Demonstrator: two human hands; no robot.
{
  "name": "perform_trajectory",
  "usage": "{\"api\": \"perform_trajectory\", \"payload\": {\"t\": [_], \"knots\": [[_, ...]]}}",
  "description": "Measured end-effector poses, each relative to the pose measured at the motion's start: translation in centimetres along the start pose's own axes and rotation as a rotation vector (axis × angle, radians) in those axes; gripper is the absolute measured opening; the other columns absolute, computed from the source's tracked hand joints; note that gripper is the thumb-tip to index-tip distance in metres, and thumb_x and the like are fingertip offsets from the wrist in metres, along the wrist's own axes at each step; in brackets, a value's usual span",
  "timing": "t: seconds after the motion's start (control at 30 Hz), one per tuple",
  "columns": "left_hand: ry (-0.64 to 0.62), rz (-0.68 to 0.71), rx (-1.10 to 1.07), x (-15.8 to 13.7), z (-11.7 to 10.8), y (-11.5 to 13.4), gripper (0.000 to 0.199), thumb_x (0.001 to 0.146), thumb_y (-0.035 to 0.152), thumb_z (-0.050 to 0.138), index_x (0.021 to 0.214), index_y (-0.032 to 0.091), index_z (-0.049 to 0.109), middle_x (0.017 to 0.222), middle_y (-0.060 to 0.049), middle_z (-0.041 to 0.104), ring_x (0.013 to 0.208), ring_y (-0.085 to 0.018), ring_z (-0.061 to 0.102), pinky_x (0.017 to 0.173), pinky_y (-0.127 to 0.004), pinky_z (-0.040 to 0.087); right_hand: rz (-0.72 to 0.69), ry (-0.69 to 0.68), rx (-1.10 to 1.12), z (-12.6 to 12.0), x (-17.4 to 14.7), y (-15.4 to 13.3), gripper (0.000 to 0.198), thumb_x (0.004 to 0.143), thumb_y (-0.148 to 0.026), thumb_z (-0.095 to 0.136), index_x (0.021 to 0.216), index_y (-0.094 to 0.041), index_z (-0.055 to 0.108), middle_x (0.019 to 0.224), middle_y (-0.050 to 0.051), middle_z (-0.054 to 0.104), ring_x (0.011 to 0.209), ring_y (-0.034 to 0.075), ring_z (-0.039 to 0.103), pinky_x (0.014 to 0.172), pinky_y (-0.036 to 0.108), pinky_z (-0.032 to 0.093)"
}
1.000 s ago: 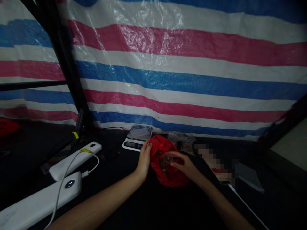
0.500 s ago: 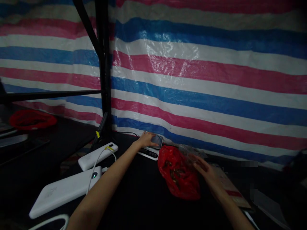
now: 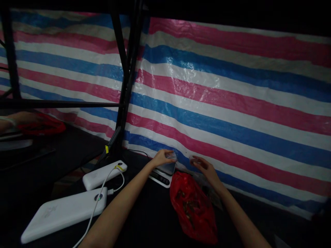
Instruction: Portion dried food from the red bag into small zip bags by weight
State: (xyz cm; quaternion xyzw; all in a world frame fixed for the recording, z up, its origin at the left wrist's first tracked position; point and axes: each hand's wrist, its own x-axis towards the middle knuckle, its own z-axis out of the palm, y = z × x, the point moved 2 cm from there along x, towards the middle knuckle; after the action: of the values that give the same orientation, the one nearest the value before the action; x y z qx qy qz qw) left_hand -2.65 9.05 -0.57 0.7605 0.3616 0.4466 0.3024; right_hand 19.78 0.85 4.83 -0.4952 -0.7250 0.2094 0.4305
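My left hand [image 3: 160, 159] is closed on a small clear plastic piece [image 3: 171, 157], held over a white digital scale [image 3: 163, 180] with a metallic platform. Whether that piece is a box or a bag is too dim to tell. To the right, my right hand [image 3: 207, 169] is raised with its fingers pinched at a small pale, see-through thing [image 3: 192, 159] whose kind is unclear. Between my forearms lies an open red plastic bag [image 3: 192, 210] with small brownish pieces inside. Crumpled clear plastic [image 3: 203, 179] sits under my right hand.
Two white power banks [image 3: 64, 212] [image 3: 104, 175] with a white cable lie at the left. A black metal frame [image 3: 126, 86] rises in the corner before a striped tarp [image 3: 219, 103]. At far left, another person's hand [image 3: 20, 121] reaches to a second red bag [image 3: 55, 126].
My left hand has lifted off the scale platform with the clear piece. My right hand has moved up, away from the red bag. Another person's hand has entered at far left. The view has shifted.
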Motion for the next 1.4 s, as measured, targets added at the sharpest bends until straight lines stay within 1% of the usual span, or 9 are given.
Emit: {"api": "perform_trajectory", "payload": {"t": [0.27, 0.47, 0.67, 0.8, 0.9, 1.13, 1.27, 1.33, 1.4], "knots": [[-0.105, -0.043, -0.412, 0.2, 0.6, 2.1, 0.057, 0.061, 0.041, 0.068, 0.108, 0.01, 0.058, 0.091, -0.011, 0.066, 0.078, -0.02, 0.062, 0.071, -0.03, 0.047, -0.465, -0.027, -0.889, 1.5, 3.4, -4.7, 0.031, 0.079, -0.033, 0.053, 0.107, -0.021, 0.055, 0.101, 0.008, 0.064, 0.091, 0.026, 0.057, 0.081, 0.042, 0.034], [-0.047, -0.055, -0.54, 0.0, 0.6, 2.1, 0.067, 0.056, 0.03, 0.075, 0.115, 0.009, 0.051, 0.102, -0.014, 0.062, 0.088, -0.02, 0.06, 0.082, -0.033, 0.045, -0.655, -0.195, -1.134, 2.5, 3.7, -6.9, 0.027, 0.081, -0.024, 0.052, 0.107, -0.018, 0.053, 0.101, 0.01, 0.06, 0.094, 0.025, 0.052, 0.077, 0.035, 0.03], [-0.032, -0.049, -0.531, -0.2, 1.1, 2.4, 0.061, 0.055, 0.029, 0.075, 0.109, 0.01, 0.054, 0.105, -0.013, 0.061, 0.09, -0.019, 0.06, 0.084, -0.033, 0.045, -0.765, -0.225, -1.309, 2.6, 2.9, -7.8, 0.024, 0.084, -0.012, 0.039, 0.103, -0.014, 0.054, 0.098, 0.012, 0.058, 0.089, 0.024, 0.05, 0.075, 0.035, 0.028], [-0.036, -0.018, -0.352, 0.3, 0.9, 2.6, 0.058, 0.057, 0.031, 0.073, 0.108, 0.009, 0.054, 0.101, -0.012, 0.062, 0.088, -0.019, 0.059, 0.082, -0.032, 0.045, -0.711, -0.121, -1.332, 0.6, 1.3, -7.9, 0.028, 0.085, -0.01, 0.036, 0.108, -0.013, 0.052, 0.098, 0.013, 0.058, 0.091, 0.025, 0.049, 0.076, 0.036, 0.028], [-0.018, 0.036, -0.047, 0.7, 0.4, 2.1, 0.055, 0.06, 0.033, 0.071, 0.107, 0.01, 0.055, 0.097, -0.01, 0.063, 0.086, -0.019, 0.058, 0.08, -0.03, 0.044, -0.592, -0.094, -1.215, -1.3, -0.8, -7.2, 0.029, 0.085, -0.02, 0.042, 0.113, -0.015, 0.049, 0.105, 0.013, 0.057, 0.095, 0.025, 0.05, 0.078, 0.036, 0.029], [-0.113, 0.168, 0.516, -0.1, 0.4, 0.5, 0.054, 0.066, 0.033, 0.065, 0.113, 0.012, 0.049, 0.114, -0.012, 0.053, 0.105, -0.024, 0.048, 0.09, -0.035, 0.036, -0.393, -0.408, -0.839, -2.2, -7.6, -3.2, 0.03, 0.078, -0.031, 0.055, 0.107, -0.024, 0.053, 0.104, 0.003, 0.061, 0.094, 0.019, 0.056, 0.08, 0.032, 0.035], [0.139, 0.23, 0.669, -2.6, 0.0, 4.3, 0.039, 0.081, 0.042, 0.044, 0.108, 0.014, 0.049, 0.109, -0.011, 0.053, 0.103, -0.023, 0.046, 0.088, -0.036, 0.035, -0.394, -0.41, -0.847, -1.4, -9.6, -1.3, 0.026, 0.076, -0.025, 0.057, 0.101, -0.021, 0.056, 0.098, 0.005, 0.062, 0.093, 0.02, 0.056, 0.083, 0.034, 0.036], [0.142, 0.176, 0.723, -4.7, 0.0, 6.9, 0.038, 0.086, 0.043, 0.033, 0.09, 0.014, 0.056, 0.088, -0.009, 0.059, 0.088, -0.021, 0.053, 0.08, -0.032, 0.037, -0.425, -0.396, -0.885, -0.9, -9.7, -0.8, 0.024, 0.076, -0.022, 0.057, 0.1, -0.02, 0.055, 0.099, 0.007, 0.062, 0.094, 0.021, 0.055, 0.083, 0.034, 0.037], [0.021, 0.068, 0.745, -7.4, 0.5, 9.1, 0.048, 0.087, 0.047, 0.024, 0.074, 0.016, 0.059, 0.072, -0.007, 0.06, 0.073, -0.019, 0.056, 0.07, -0.029, 0.038, -0.465, -0.383, -0.922, -0.4, -9.4, -0.5, 0.025, 0.077, -0.02, 0.055, 0.101, -0.019, 0.054, 0.1, 0.009, 0.061, 0.095, 0.022, 0.054, 0.083, 0.035, 0.037]]}}
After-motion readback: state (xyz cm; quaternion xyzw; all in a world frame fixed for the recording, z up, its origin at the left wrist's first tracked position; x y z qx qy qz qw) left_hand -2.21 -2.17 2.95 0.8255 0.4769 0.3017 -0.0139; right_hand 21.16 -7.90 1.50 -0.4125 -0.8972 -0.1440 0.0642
